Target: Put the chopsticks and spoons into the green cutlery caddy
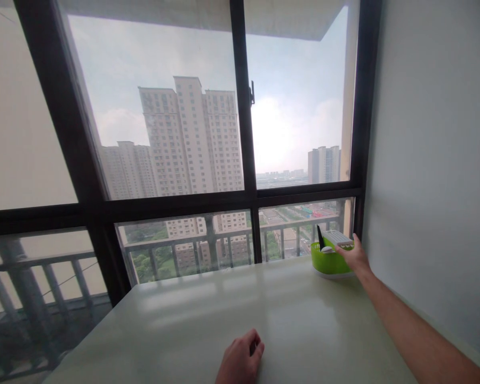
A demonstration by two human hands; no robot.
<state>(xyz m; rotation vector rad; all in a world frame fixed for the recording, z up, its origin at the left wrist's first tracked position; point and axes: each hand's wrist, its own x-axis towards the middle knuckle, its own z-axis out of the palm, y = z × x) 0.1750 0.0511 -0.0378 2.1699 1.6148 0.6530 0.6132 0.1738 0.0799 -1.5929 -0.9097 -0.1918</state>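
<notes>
At the far right end of the table stands a bright green plastic basket (331, 263) with a white base. My right hand (357, 259) reaches out to it and grips its right side, thumb toward the front and fingers behind. Inside the basket are a white, ridged, keyboard-like object (336, 238), a rounded white object like a mouse (327, 249) and a thin black upright piece (320, 238). My left hand (242, 358) rests near the front of the table, fingers loosely curled in, with nothing visible in it.
The pale, glossy table (232, 304) reaches to a large dark-framed window (176, 201). A plain wall (432, 160) runs along the right side, close to the basket. Outside, a railing (192, 242) and tall buildings show through the glass.
</notes>
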